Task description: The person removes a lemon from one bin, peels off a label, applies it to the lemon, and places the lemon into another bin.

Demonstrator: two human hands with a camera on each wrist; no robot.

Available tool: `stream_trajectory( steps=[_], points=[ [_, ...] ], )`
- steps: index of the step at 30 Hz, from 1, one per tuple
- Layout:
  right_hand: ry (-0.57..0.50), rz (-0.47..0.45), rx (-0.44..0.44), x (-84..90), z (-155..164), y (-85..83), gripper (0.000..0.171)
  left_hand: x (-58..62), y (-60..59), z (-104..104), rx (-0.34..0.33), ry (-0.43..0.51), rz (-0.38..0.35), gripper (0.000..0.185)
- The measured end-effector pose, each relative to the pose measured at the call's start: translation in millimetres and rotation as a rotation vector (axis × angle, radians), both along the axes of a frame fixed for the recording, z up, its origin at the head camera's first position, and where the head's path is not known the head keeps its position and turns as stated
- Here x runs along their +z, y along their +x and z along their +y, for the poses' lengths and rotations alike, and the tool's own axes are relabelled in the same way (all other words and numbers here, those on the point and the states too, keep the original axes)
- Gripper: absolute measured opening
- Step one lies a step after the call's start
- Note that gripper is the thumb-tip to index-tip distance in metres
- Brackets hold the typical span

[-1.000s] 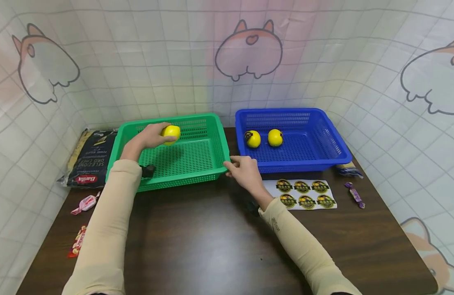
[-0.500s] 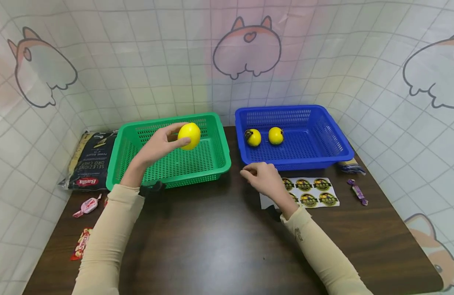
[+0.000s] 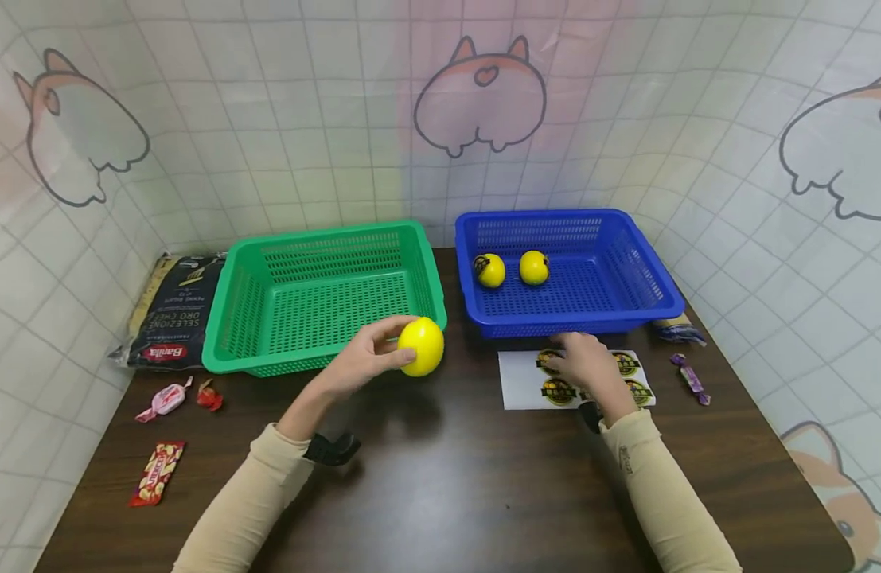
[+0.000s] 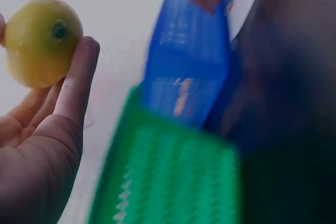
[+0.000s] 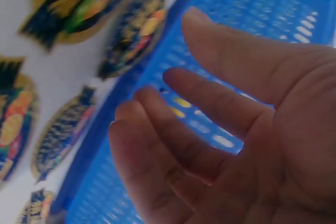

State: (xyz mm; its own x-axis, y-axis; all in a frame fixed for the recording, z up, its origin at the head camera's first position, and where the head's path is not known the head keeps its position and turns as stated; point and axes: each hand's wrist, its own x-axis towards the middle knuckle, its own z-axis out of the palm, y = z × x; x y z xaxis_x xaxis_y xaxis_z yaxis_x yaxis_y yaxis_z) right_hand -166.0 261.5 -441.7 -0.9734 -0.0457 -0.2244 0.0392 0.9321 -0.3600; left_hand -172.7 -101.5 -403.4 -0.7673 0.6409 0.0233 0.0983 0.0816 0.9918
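My left hand (image 3: 372, 350) holds a yellow lemon (image 3: 421, 345) above the table, just in front of the green basket (image 3: 234, 302); the left wrist view shows my fingers (image 4: 79, 77) curled round that lemon (image 4: 39, 38). My right hand (image 3: 586, 364) hovers over a white sticker sheet (image 3: 522, 382) of round dark stickers in front of the blue basket (image 3: 655, 278). In the right wrist view its fingers (image 5: 210, 98) are loosely extended above the stickers (image 5: 134, 27), holding nothing. Two more lemons, one (image 3: 490, 270) beside the other (image 3: 534, 267), lie in the blue basket.
A black pasta bag (image 3: 171, 310) lies left of the green basket. Wrapped candies (image 3: 166, 396) and a red packet (image 3: 156, 473) sit at the table's left edge. Another candy (image 3: 689, 376) and a small packet (image 3: 676, 328) lie at the right. A tiled curtain surrounds the dark table (image 3: 447, 477).
My left hand lifted the lemon out of the green basket and brought it toward me and rightward. My right hand left the green basket's corner and moved right onto the sticker sheet.
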Motion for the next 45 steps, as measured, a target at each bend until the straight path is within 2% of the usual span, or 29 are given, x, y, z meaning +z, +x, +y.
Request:
stream_trajectory(
  steps=[4,7,12,15,20,25,29,31,33,38,41,45],
  points=[
    [0.01,-0.02,0.01,-9.7,4,-5.6,0.052,-21.0,5.8,15,-0.054,0.04,-0.062,0.062],
    [0.012,-0.033,-0.014,-14.4,3,-8.6,0.048,-30.9,8.9,23,-0.078,0.038,-0.108,0.061],
    [0.017,-0.061,-0.056,-16.7,4,-11.2,0.039,-43.8,13.6,32,-0.046,0.056,-0.213,0.059],
    [0.031,-0.045,-0.058,-16.5,4,-12.2,0.031,-51.9,14.5,36,-0.021,0.088,-0.256,0.056],
    [0.051,0.04,-0.045,-18.6,2,-10.6,0.023,-59.8,13.9,42,-0.005,0.108,-0.306,0.05],
    [0.045,0.186,0.012,-20.5,0,-4.1,0.019,-59.8,14.2,43,0.006,0.105,-0.316,0.048],
    [0.019,0.259,0.063,-4.4,-3,6.4,0.012,-59.6,15.2,47,-0.029,0.127,-0.331,0.05],
    [-0.027,0.288,0.091,9.6,-6,13.2,0.01,-59.4,16.4,49,-0.044,0.151,-0.346,0.052],
    [-0.117,0.308,0.126,24.4,-12,20.7,0.008,-59.9,17.7,51,-0.051,0.171,-0.36,0.056],
    [-0.512,0.23,0.192,51.4,-41,38.0,0.011,-61.4,19.8,55,-0.044,0.18,-0.375,0.056],
    [-0.657,0.194,0.198,51.2,-61,41.5,0.015,-64.2,21.3,58,-0.04,0.192,-0.387,0.054],
    [-0.687,0.201,0.164,41.4,-77,40.6,0.017,-68.2,24.8,62,-0.054,0.225,-0.41,0.052]
  ],
)
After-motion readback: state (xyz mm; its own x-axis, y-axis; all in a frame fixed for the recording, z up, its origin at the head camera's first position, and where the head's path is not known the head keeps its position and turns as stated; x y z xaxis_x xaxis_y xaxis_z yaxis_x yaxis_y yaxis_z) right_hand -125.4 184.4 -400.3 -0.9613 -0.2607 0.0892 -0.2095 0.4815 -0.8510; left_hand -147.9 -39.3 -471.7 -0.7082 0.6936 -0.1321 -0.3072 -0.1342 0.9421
